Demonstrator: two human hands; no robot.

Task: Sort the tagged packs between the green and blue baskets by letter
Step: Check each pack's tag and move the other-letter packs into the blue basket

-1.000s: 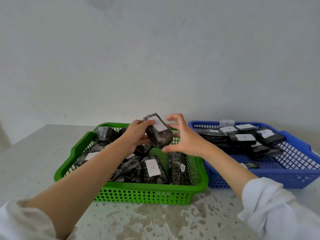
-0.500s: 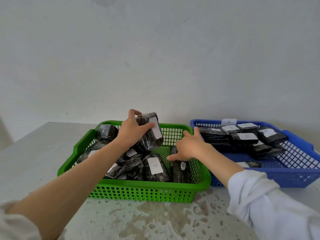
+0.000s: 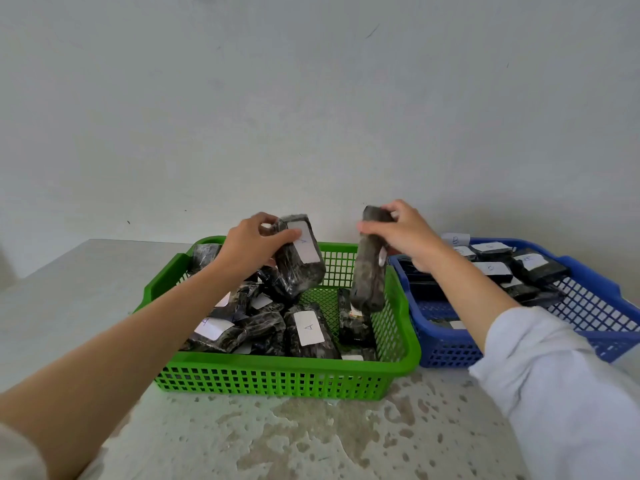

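While your left hand (image 3: 249,244) grips one tagged pack (image 3: 298,268) above the green basket (image 3: 277,363), your right hand (image 3: 405,233) pinches a second pack (image 3: 369,275) edge-on near the blue basket (image 3: 450,344). You seem mid-sort, so read both letters next, then drop each pack accordingly.

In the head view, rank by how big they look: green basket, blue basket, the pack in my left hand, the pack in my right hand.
green basket: largest.
blue basket: next, partly behind the right arm.
left-hand pack and right-hand pack: look alike; the right one shows edge-on, so no ranking.
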